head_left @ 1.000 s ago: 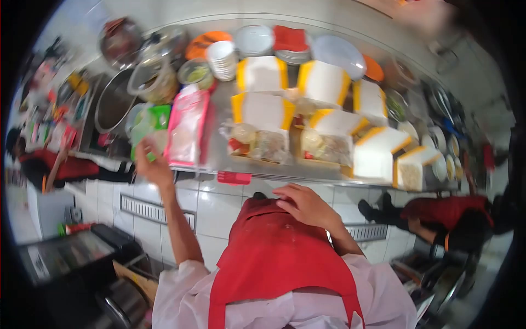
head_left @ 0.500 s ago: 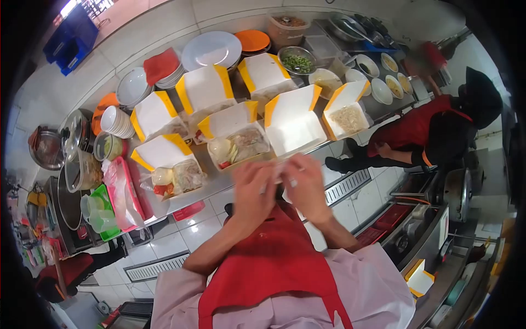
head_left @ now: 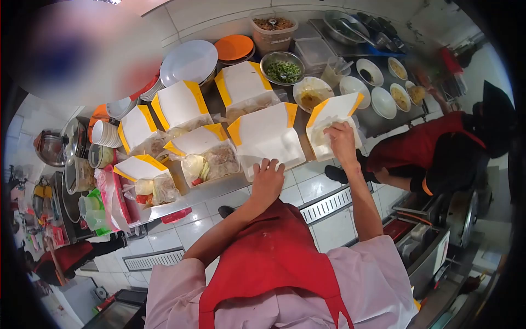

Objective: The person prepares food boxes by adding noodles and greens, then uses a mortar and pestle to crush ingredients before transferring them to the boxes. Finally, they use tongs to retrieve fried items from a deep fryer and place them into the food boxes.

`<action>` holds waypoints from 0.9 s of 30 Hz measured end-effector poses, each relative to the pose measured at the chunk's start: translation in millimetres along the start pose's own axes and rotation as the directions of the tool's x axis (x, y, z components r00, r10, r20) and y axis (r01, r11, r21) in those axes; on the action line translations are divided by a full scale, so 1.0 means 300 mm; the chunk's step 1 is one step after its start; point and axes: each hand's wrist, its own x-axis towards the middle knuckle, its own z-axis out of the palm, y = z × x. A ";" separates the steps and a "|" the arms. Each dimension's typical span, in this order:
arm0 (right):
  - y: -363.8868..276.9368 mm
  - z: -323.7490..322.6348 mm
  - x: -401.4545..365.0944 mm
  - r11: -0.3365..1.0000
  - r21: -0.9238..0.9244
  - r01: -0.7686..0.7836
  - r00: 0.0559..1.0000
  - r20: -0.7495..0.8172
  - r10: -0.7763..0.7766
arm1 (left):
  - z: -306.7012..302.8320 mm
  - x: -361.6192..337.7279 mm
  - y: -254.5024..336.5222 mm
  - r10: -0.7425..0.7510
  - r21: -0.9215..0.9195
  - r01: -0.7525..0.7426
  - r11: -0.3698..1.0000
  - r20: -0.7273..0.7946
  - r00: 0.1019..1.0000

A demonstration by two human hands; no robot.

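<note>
My left hand [head_left: 268,178] is closed over the near edge of an open white and yellow takeaway box [head_left: 267,140], whose bottom shows bare. Its neighbour on the right is a smaller open takeaway box [head_left: 335,107]. My right hand [head_left: 342,140] reaches into that one, fingers pinched on a clear bag of pale food [head_left: 322,133], partly covered by the hand. To the left stands an open box [head_left: 211,164] holding bagged food, a white bun-like piece and something red. Another filled box [head_left: 149,183] is at the far left of the front row.
Behind are more open boxes [head_left: 181,104], a bowl of chopped greens [head_left: 284,70], a tub of brown topping [head_left: 273,33] and several small bowls [head_left: 383,103]. A co-worker in red and black [head_left: 422,142] stands at the right. A pink tray [head_left: 118,205] lies left.
My hands have parted from each other in front of me. The left went to the bare box's near edge, the right into the rightmost box. The view has shifted slightly.
</note>
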 end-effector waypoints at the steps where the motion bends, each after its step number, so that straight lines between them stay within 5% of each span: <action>1: 0.015 0.020 0.011 1.000 -0.003 0.022 0.998 0.065 -0.021 | 0.009 -0.011 -0.006 -0.023 0.014 0.023 1.000 0.010 1.000; 5: 0.020 0.116 0.054 0.998 -0.005 0.065 0.987 0.147 -0.063 | -0.004 -0.055 -0.018 -0.110 -0.005 0.110 0.994 -0.002 0.994; 9: -0.090 0.088 0.074 0.987 0.158 -0.020 0.997 -0.075 0.032 | -0.165 -0.181 -0.073 -0.287 -0.257 0.241 0.936 -0.161 0.944; 12: -0.249 0.026 0.035 0.941 0.307 -0.142 0.979 -0.099 0.180 | -0.261 -0.425 -0.261 -0.581 -0.287 0.506 0.813 -0.456 0.674; 14: -0.382 -0.017 -0.007 0.910 0.407 -0.085 0.982 -0.120 0.145 | -0.334 -0.663 -0.447 -0.821 -0.487 0.685 0.542 -0.479 0.310; 15: -0.433 -0.018 -0.018 0.898 0.437 -0.047 0.989 -0.104 0.102 | -0.393 -0.766 -0.538 -0.864 -0.604 0.683 0.411 -0.496 0.081; 18: -0.653 -0.007 -0.047 0.773 0.629 -0.079 0.985 0.170 -0.038 | -0.497 -1.055 -0.833 -0.692 -0.546 0.783 0.298 -0.688 -0.217; 19: -0.724 0.009 -0.053 0.733 0.676 -0.070 0.966 0.230 -0.120 | -0.525 -1.126 -0.933 -0.743 -0.608 0.738 0.292 -0.630 -0.225; 21: -0.890 0.047 -0.035 0.658 0.750 -0.068 0.901 0.330 -0.283 | -0.575 -1.164 -1.052 -0.559 -0.196 0.921 0.337 -0.829 0.029; 23: -1.072 0.068 -0.009 0.601 0.799 -0.011 0.836 0.337 -0.433 | -0.637 -1.111 -1.043 -0.670 -0.221 0.919 0.326 -0.740 0.060; 25: -1.258 0.103 0.023 0.542 0.840 0.020 0.766 0.335 -0.548 | -0.650 -1.119 -1.064 -0.842 -0.481 0.808 0.341 -0.538 0.035; 27: -1.441 0.157 0.047 0.489 0.872 0.016 0.704 0.337 -0.625 | -0.625 -1.161 -1.101 -0.823 -0.521 0.731 0.440 -0.559 0.097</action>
